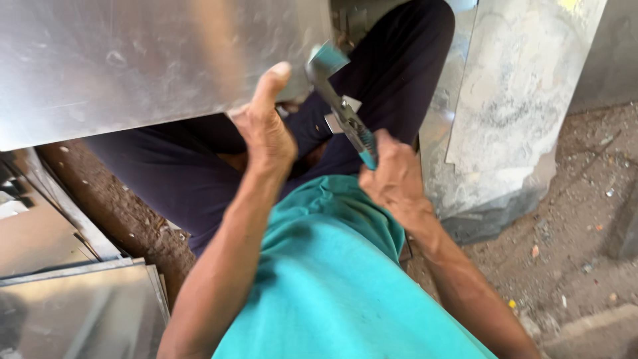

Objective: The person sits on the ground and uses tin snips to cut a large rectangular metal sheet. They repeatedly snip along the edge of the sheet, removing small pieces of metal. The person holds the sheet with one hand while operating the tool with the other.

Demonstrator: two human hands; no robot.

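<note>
Head view: left hand (266, 133) grips the lower edge of a metal sheet (133, 60), thumb up against its face; right hand (392, 179) is closed round the teal handles of tin snips (342, 110), jaws at the sheet's corner; sheet dull silver, scratched, held above dark-trousered knees; more sheets (73, 299) stacked lower left; gritty ground (578, 219) to the right.

Metal sheet (133, 60) left of the pliers (342, 110); stacked sheets (73, 292) below.

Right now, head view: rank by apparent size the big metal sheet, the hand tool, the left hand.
1. Metal sheet, by far largest.
2. Left hand and teal-handled hand tool look alike in size; the right hand hides part of the handle, so no ranking.
</note>
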